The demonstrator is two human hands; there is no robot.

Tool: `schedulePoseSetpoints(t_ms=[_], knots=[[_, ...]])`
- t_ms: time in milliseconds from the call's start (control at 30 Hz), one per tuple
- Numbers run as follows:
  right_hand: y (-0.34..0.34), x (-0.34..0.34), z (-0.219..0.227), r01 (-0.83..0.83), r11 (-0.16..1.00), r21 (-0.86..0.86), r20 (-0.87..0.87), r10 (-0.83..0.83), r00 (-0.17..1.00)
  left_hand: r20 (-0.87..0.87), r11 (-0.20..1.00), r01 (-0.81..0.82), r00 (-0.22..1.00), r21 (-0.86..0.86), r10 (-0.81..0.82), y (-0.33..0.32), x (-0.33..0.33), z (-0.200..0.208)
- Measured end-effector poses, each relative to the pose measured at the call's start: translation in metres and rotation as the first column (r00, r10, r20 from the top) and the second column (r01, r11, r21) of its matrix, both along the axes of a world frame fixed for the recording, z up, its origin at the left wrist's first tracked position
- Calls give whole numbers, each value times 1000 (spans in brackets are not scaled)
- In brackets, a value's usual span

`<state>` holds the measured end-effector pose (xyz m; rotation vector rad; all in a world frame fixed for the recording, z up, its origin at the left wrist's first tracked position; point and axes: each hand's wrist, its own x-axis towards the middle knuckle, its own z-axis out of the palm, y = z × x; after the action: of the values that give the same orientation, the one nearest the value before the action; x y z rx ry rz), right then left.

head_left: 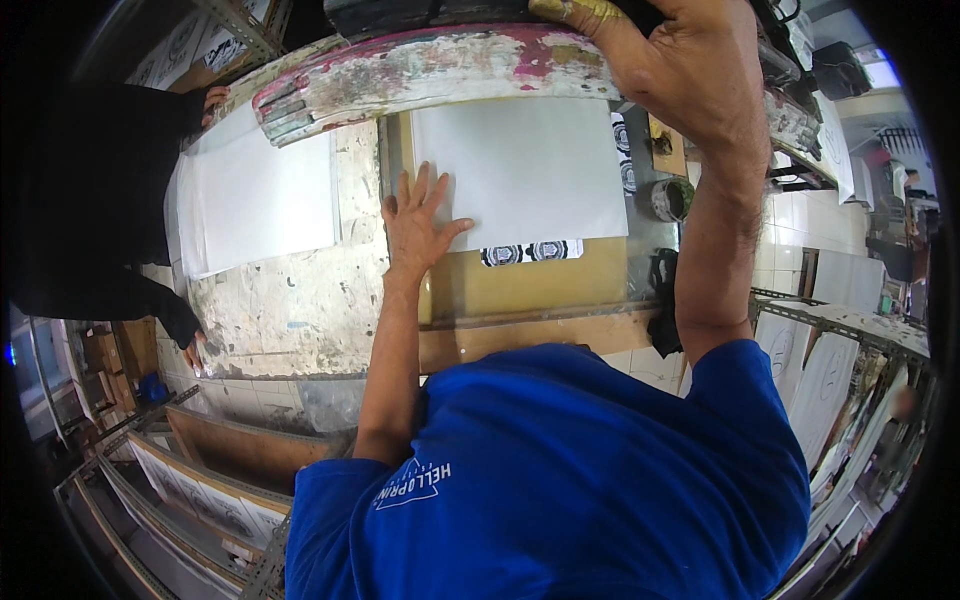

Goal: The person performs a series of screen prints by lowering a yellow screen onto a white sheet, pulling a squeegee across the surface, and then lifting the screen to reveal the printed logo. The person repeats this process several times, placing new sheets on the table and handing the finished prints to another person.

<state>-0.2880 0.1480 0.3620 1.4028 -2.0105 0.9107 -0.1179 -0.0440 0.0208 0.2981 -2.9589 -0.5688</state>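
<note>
White rectangular paper sheet: flat on the work surface, near the middle of the view, in front of the wearer. Visible part is longer left to right than front to back; far edge hidden under the bar, so true long axis cannot be confirmed. Near edge runs left-right, its right end slightly farther from the wearer.

Surroundings, largest first. Paint-spotted off-white tabletop to the left. Long pale bar smeared with pink and grey paint: long axis left-right, crossing above the sheet's far side. Flat tan-yellow board beneath the sheet, showing along its near side. Second white sheet on the tabletop, well apart.

Right hand at the bar's right part, thumb stained yellow; fingers out of sight, so tightness of this grip cannot be told. Left hand palm down at the sheet's left edge; grip spread, fingers pointing away from the wearer, thumb to the right.

White strip with black round emblems projects from beneath the near edge, long axis left-right. Co-worker's hand at the tabletop's near-left corner.
</note>
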Motion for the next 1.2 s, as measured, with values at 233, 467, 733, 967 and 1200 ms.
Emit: schedulePoseSetpoints(t_ms=[233, 467, 733, 967, 1200], knots=[[-1, -16, -16, 30, 1000, 6, -22, -30, 999, -146, 997, -45, 988, 59, 53, 0, 0, 5], [24, 29, -56, 132, 988, 76, -100, -124, 987, -630, 462, 428, 545, 777, 554, 13, 16, 122], [42, 68, -132, 35, 968, 247, 478, -153, 865, -255, 366, 67, 831, 928, 494, 30, 103, 32], [42, 68, -235, -186, 865, 466, 666, -205, 717, -389, 861, -70, 871, 503, 299, 29, 117, -18], [43, 89, -276, 54, 757, 651, 325, -342, 882, -303, 945, -179, 916, 275, 262, 28, 120, -15]])
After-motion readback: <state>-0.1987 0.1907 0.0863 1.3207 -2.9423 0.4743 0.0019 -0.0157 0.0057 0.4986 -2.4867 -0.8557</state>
